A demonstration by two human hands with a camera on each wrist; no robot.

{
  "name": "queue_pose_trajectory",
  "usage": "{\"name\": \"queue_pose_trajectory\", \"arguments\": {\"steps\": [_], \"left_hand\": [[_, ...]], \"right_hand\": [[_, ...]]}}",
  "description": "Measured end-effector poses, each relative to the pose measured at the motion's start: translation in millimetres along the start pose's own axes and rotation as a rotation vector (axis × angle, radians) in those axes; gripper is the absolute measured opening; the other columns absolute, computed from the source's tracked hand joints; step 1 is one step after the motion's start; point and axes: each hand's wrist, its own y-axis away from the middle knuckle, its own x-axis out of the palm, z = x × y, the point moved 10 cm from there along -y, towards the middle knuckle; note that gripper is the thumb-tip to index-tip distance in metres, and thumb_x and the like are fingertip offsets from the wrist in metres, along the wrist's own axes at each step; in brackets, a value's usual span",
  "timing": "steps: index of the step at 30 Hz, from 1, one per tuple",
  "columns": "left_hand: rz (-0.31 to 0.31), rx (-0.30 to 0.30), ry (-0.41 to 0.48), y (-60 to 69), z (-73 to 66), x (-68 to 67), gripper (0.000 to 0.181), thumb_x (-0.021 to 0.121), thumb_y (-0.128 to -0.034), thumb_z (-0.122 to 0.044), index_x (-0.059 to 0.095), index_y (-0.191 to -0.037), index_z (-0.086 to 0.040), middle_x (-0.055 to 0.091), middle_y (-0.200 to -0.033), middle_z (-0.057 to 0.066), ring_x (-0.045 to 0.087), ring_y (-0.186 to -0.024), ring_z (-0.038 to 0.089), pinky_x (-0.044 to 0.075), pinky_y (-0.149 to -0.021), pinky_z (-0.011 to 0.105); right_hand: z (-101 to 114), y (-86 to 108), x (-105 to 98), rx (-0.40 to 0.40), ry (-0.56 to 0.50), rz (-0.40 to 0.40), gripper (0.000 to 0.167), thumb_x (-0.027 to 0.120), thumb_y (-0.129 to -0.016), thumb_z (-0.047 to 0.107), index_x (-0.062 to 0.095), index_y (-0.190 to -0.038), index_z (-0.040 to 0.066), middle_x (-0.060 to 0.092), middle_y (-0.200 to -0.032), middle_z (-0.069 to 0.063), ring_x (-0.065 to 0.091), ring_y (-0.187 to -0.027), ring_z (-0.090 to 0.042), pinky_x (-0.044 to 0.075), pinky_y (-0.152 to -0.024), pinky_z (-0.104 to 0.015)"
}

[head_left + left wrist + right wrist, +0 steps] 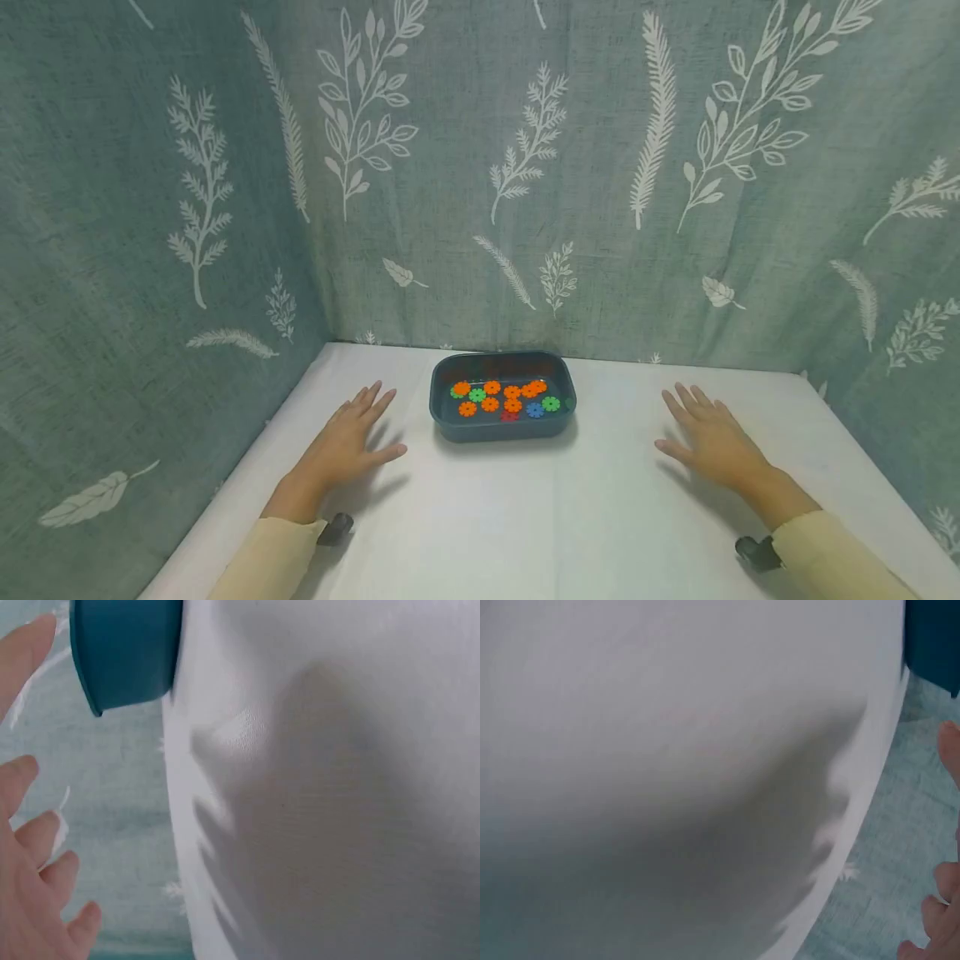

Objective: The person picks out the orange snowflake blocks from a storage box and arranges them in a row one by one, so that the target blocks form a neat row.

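A dark blue-green bin [502, 432] stands toward the back of the white table. Several small flower-shaped plastic discs lie in it: orange [467, 409], green [551, 404], blue [535, 410] and red [509, 416]. To the left of the bin, my left hand [347, 443] hovers above the table with fingers spread, holding nothing. My right hand [711, 442] is farther off on the bin's right side, its fingers also spread and free of any object. Both wrist views catch part of the bin's outer wall [131, 656] and the fingers of each hand [946, 881].
The white table [495, 517] runs back to a grey-green curtain [465, 167] with white leaf prints, which also hangs along the left and right sides. A small black device sits at each wrist, at the left sleeve [270, 558] and at the right sleeve [832, 554].
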Motion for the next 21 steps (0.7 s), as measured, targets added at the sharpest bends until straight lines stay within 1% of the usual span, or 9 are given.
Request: {"name": "queue_pose_trajectory", "arguments": {"steps": [3,6,7,10,13,15,17,18,21], "left_hand": [[-0.001,-0.013,0.029,0.9,-0.3,3.4,0.091,0.058,-0.0839,-0.069,0.035,-0.153,-0.015,0.028,-0.157,0.014,0.022,-0.143,0.039,0.019,-0.111,0.058],[0.023,-0.028,0.067,-0.7,0.0,11.8,0.088,0.057,-0.0848,-0.069,0.037,-0.152,-0.015,0.031,-0.155,0.014,0.022,-0.142,0.04,0.022,-0.11,0.06],[0.034,-0.05,0.089,-2.6,0.5,15.1,0.088,0.057,-0.0847,-0.07,0.037,-0.152,-0.017,0.032,-0.155,0.012,0.022,-0.143,0.039,0.022,-0.109,0.06],[0.063,-0.133,0.201,-9.5,0.7,23.9,0.084,0.058,-0.086,-0.067,0.035,-0.153,-0.021,0.031,-0.156,0.011,0.022,-0.143,0.039,0.021,-0.109,0.063],[0.096,-0.247,0.335,-15.3,0.9,34.9,0.079,0.059,-0.0889,-0.061,0.031,-0.154,-0.028,0.031,-0.156,0.01,0.025,-0.142,0.037,0.021,-0.109,0.062],[0.113,-0.296,0.397,-18.8,-1.0,42.6,0.076,0.058,-0.0913,-0.058,0.028,-0.155,-0.03,0.031,-0.155,0.011,0.028,-0.141,0.037,0.022,-0.109,0.061],[0.108,-0.317,0.436,-22.2,-4.3,47.1,0.072,0.057,-0.0928,-0.056,0.028,-0.154,-0.031,0.033,-0.154,0.012,0.032,-0.139,0.037,0.023,-0.109,0.061],[0.097,-0.318,0.451,-24.3,-6.5,47.8,0.07,0.057,-0.0934,-0.055,0.029,-0.154,-0.032,0.034,-0.154,0.012,0.034,-0.138,0.037,0.023,-0.109,0.061],[0.047,-0.29,0.484,-32.7,-13.9,47.8,0.063,0.056,-0.095,-0.052,0.037,-0.151,-0.031,0.039,-0.151,0.011,0.04,-0.134,0.037,0.026,-0.109,0.058]], "right_hand": [[9.1,-4.5,4.0,-0.01,-0.022,0.012,0.08,0.054,-0.096,0.05,0.031,-0.149,-0.005,0.027,-0.152,-0.029,0.019,-0.14,-0.048,0.015,-0.108,-0.065],[19.2,-10.2,6.9,-0.023,-0.058,0.015,0.076,0.054,-0.098,0.045,0.031,-0.147,-0.008,0.031,-0.15,-0.031,0.022,-0.139,-0.049,0.019,-0.107,-0.065],[20.7,-13.0,8.2,-0.02,-0.074,0.02,0.075,0.054,-0.099,0.044,0.03,-0.148,-0.008,0.031,-0.15,-0.03,0.022,-0.139,-0.048,0.019,-0.108,-0.064],[25.0,-20.9,11.5,-0.008,-0.13,0.026,0.074,0.053,-0.099,0.042,0.028,-0.149,-0.007,0.031,-0.15,-0.029,0.022,-0.139,-0.049,0.02,-0.107,-0.064],[26.8,-27.1,16.9,0.028,-0.182,0.047,0.075,0.052,-0.1,0.044,0.026,-0.151,-0.003,0.029,-0.151,-0.029,0.023,-0.138,-0.049,0.021,-0.107,-0.065],[27.4,-30.3,21.2,0.053,-0.205,0.062,0.075,0.051,-0.1,0.045,0.025,-0.152,-0.001,0.027,-0.152,-0.03,0.024,-0.138,-0.049,0.022,-0.107,-0.064],[28.2,-33.9,24.6,0.073,-0.221,0.07,0.074,0.049,-0.1,0.047,0.025,-0.153,0.002,0.026,-0.151,-0.031,0.025,-0.138,-0.049,0.023,-0.107,-0.064],[28.6,-36.1,26.1,0.08,-0.225,0.072,0.074,0.048,-0.1,0.048,0.025,-0.154,0.003,0.026,-0.151,-0.032,0.025,-0.138,-0.049,0.023,-0.107,-0.063],[30.3,-43.6,28.6,0.09,-0.241,0.064,0.071,0.045,-0.101,0.049,0.027,-0.154,0.006,0.028,-0.151,-0.03,0.027,-0.138,-0.047,0.023,-0.109,-0.061]]}}
